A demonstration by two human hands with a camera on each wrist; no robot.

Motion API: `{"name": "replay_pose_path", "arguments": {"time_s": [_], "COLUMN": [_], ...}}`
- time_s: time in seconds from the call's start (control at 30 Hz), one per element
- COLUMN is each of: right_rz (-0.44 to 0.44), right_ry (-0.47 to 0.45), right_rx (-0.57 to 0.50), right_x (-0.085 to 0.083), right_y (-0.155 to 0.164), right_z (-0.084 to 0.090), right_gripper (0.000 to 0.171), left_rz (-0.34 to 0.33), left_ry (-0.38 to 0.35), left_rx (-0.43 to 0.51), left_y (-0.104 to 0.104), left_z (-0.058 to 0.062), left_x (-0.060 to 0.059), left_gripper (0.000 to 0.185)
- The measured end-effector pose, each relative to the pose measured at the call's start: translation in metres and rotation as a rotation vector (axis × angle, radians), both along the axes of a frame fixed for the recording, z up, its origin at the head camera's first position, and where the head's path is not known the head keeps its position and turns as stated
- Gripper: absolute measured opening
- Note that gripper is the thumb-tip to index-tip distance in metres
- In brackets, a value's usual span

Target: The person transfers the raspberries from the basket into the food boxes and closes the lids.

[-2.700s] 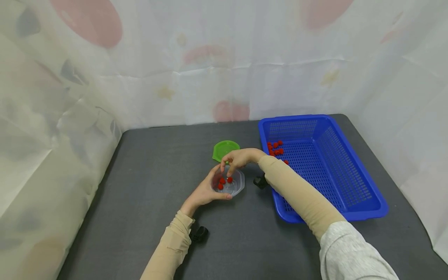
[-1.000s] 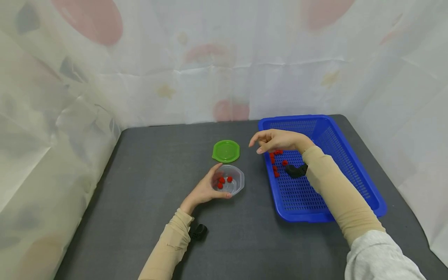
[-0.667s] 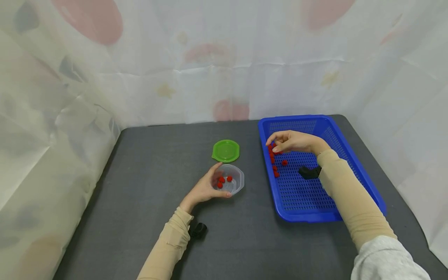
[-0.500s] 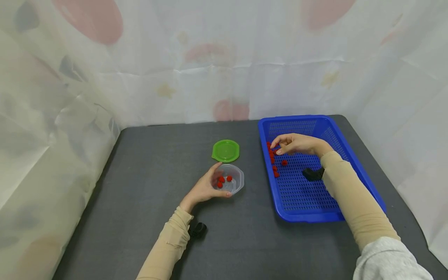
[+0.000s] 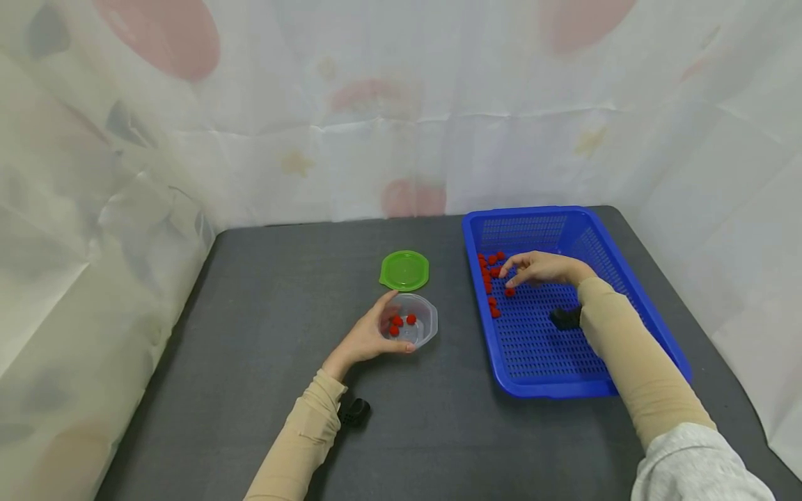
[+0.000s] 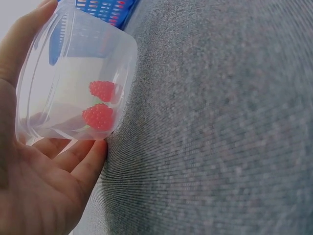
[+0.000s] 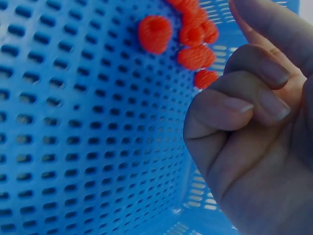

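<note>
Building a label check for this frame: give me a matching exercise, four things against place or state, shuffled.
Things:
1. green lid
2. clear container
3. blue basket
4. right hand

Place or state:
A. held by the left hand
B. on the table's right side
C. flat on the table behind the container
D. reaching over raspberries in the basket

Pairs: 1-C, 2-A, 3-B, 4-D

Close-fitting beige sleeves (image 5: 626, 351) cover both forearms (grey sweatshirt cuff above the right), small black wrist-worn cameras (image 5: 566, 318).
</note>
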State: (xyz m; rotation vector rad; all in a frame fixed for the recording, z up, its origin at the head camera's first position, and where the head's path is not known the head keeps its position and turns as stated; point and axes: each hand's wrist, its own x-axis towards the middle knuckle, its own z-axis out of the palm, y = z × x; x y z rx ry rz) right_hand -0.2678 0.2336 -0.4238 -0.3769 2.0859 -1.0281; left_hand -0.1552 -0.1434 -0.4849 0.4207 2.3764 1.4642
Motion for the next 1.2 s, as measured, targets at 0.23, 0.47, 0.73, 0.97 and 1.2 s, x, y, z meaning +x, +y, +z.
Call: {"name": "replay_pose_path", "arguments": {"time_s": [0.23, 0.47, 0.73, 0.97, 1.2], "right_rz": [-0.016, -0.033, -0.04, -0.019, -0.007], "right_ry": [0.009, 0.012, -0.014, -0.016, 0.002], "right_rx": [0.067, 0.101, 0.143, 0.16, 0.17], "right_x": [0.002, 0.006, 0.004, 0.004, 0.006], "right_y": [0.007, 0.007, 0.008, 0.006, 0.003], "right_z": [-0.009, -0.009, -0.017, -0.02, -0.022], "right_gripper": [0.036, 0.034, 0.034, 0.034, 0.028], "left_rz": [0.008, 0.012, 0.012, 0.003, -0.023], "left_ry": [-0.009, -0.004, -0.006, -0.013, -0.016], "left_rx": [-0.019, -0.012, -0.023, -0.032, -0.032], "left_y": [0.0, 0.002, 0.002, 0.002, 0.003], "left_z": [0.001, 0.001, 0.0, 0.002, 0.013], "left_x": [-0.002, -0.003, -0.005, -0.006, -0.005], "left_gripper": [0.11, 0.112, 0.111, 0.111, 0.107]}}
